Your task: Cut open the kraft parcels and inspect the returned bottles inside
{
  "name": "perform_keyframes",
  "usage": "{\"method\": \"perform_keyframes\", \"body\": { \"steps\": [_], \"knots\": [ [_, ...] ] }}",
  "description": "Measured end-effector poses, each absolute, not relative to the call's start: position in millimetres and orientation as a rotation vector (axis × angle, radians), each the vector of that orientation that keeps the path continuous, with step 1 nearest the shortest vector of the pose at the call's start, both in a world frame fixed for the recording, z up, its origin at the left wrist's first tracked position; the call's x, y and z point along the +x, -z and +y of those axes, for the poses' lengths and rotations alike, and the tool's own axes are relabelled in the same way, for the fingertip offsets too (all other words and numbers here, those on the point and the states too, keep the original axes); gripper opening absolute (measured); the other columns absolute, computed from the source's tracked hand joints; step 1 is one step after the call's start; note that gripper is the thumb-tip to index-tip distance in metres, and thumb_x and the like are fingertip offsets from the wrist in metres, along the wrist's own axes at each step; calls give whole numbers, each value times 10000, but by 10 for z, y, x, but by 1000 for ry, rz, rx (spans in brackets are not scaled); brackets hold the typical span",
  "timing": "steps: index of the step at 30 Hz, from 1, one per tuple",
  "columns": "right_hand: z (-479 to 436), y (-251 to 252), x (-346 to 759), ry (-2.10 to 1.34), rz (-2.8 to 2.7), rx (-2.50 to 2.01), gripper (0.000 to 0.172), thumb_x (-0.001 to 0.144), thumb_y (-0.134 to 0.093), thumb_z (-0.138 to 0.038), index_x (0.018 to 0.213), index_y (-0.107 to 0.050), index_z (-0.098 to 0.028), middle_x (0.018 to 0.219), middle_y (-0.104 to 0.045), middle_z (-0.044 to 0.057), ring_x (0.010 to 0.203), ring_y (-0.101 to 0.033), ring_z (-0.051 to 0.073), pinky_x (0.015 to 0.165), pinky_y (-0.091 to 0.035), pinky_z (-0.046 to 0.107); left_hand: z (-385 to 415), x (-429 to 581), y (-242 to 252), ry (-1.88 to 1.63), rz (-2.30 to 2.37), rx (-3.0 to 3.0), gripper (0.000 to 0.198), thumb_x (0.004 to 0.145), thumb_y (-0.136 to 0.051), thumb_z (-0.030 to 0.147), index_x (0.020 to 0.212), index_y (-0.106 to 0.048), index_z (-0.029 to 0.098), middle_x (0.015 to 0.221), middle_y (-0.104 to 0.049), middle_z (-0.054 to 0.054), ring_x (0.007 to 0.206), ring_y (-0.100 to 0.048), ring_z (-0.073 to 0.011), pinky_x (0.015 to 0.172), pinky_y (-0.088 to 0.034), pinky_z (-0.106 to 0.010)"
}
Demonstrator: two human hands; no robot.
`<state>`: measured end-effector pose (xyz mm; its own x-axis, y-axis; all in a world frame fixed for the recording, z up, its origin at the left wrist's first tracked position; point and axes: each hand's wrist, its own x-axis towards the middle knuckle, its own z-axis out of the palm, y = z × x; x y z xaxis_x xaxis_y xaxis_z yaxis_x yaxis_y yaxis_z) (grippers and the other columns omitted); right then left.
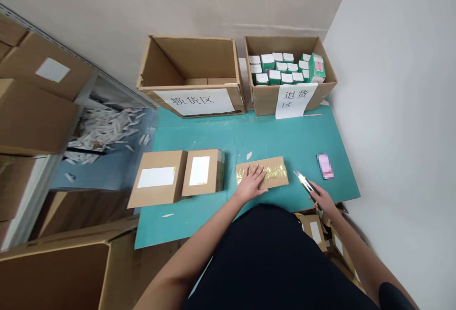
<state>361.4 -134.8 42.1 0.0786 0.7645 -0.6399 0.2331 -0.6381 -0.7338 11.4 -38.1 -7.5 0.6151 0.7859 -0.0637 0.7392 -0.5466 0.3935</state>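
A small cardboard box (275, 173) lies on the green tabletop close to my body, with shiny tape along its upper side. My left hand (251, 182) rests flat on the left part of this box, fingers spread. To the right of the box, my right hand (322, 198) is wrapped around a utility knife (305, 184). The knife points up and left toward the box, its tip apart from it. Part of the knife's handle is hidden by my fingers.
Two labelled cardboard boxes (156, 177) (199, 171) stand on the left of the table (192, 131). Behind are a large open carton (153, 89) and another (265, 103) holding several green-and-white boxes (274, 76). A pink, blurred object (325, 166) lies right; a wall (399, 110) rises beyond.
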Motion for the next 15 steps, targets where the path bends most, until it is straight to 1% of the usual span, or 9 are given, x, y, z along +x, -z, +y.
{"method": "perform_keyframes", "body": {
  "steps": [2, 4, 6, 8, 10, 13, 15],
  "knots": [
    [-1337, -278, 3658, -1432, -914, -1918, 794, 788, -651, -597, 1466, -505, -210, 709, -661, -9, 536, -587, 151, 452, -477, 251, -403, 104, 85, -167, 1199, 2460, 833, 835, -667, 630, 1518, -438, 213, 1589, -412, -156, 1511, -290, -374, 1244, -53, -622],
    [-1281, -102, 3681, -1294, -875, -1952, 763, 748, -684, -601, 1386, -571, -197, 733, -671, 5, 586, -604, 161, 513, -511, 265, -424, 94, 100, -181, 1190, 2451, 870, 853, -631, 651, 1554, -376, 204, 1594, -402, -159, 1514, -285, -369, 1246, -44, -618],
    [-1206, 100, 3689, -1196, -842, -1997, 760, 697, -717, -606, 1328, -603, -198, 832, -693, 29, 616, -616, 166, 546, -526, 281, -431, 83, 109, -220, 1191, 2427, 885, 872, -599, 659, 1575, -330, 194, 1593, -403, -162, 1513, -293, -359, 1253, -51, -600],
    [-1126, 310, 3692, -1124, -810, -2050, 791, 675, -715, -616, 1333, -589, -194, 935, -701, 54, 631, -627, 176, 562, -530, 299, -423, 65, 102, -277, 1202, 2386, 885, 889, -583, 646, 1583, -307, 172, 1590, -405, -172, 1508, -307, -350, 1261, -76, -572],
    [-1047, 512, 3701, -1019, -816, -2129, 791, 702, -668, -623, 1345, -574, -172, 991, -708, 86, 672, -647, 203, 607, -535, 325, -404, 31, 79, -342, 1234, 2335, 850, 909, -576, 611, 1578, -316, 155, 1592, -400, -177, 1511, -305, -341, 1266, -97, -548],
    [-933, 780, 3725, -841, -854, -2235, 723, 758, -574, -596, 1322, -591, -144, 1099, -712, 143, 873, -680, 281, 763, -535, 380, -387, -71, 42, -439, 1357, 2234, 719, 944, -555, 545, 1544, -391, 184, 1603, -389, -154, 1528, -264, -336, 1266, -96, -549],
    [-871, 926, 3739, -780, -878, -2299, 692, 780, -523, -567, 1324, -594, -146, 1161, -704, 154, 985, -670, 308, 843, -518, 400, -401, -168, 39, -502, 1497, 2117, 646, 960, -533, 512, 1518, -433, 203, 1615, -369, -146, 1537, -236, -342, 1259, -108, -567]
  ]
}}
